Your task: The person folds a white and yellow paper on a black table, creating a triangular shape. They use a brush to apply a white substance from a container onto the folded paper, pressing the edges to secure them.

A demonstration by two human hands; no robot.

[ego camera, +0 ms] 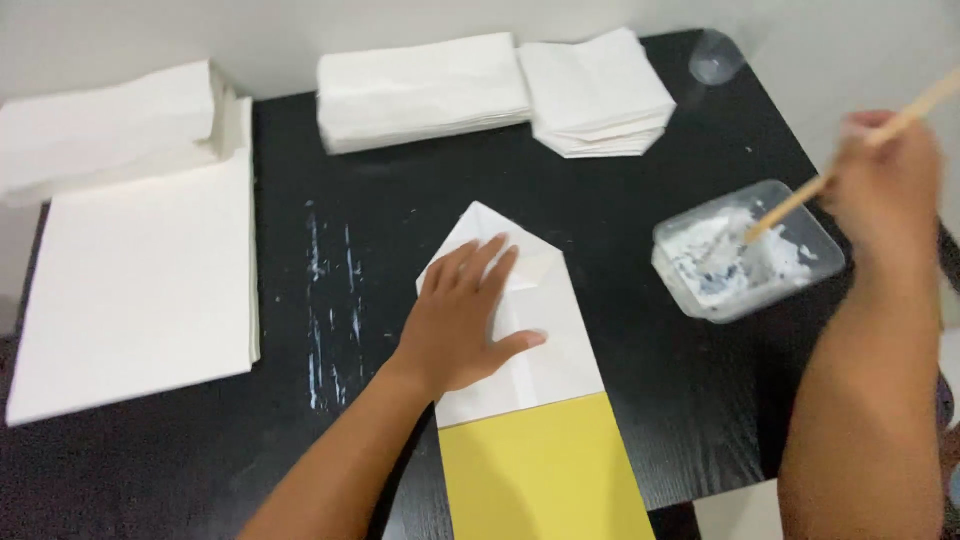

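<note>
Now you work at a black table (pixel 640 300) against a pale wall, white smears left of centre. Your left hand (pixel 465 320) lies flat, fingers spread, on a folded white and yellow bag (pixel 535 400) at lower centre. Your right hand (pixel 885 185), blurred at right, grips a stick (pixel 800 200) dipped in a glue tub (pixel 745 255). White paper stacks (pixel 130 270) fill the left and top; the bag's yellow end is cut off below.
</note>
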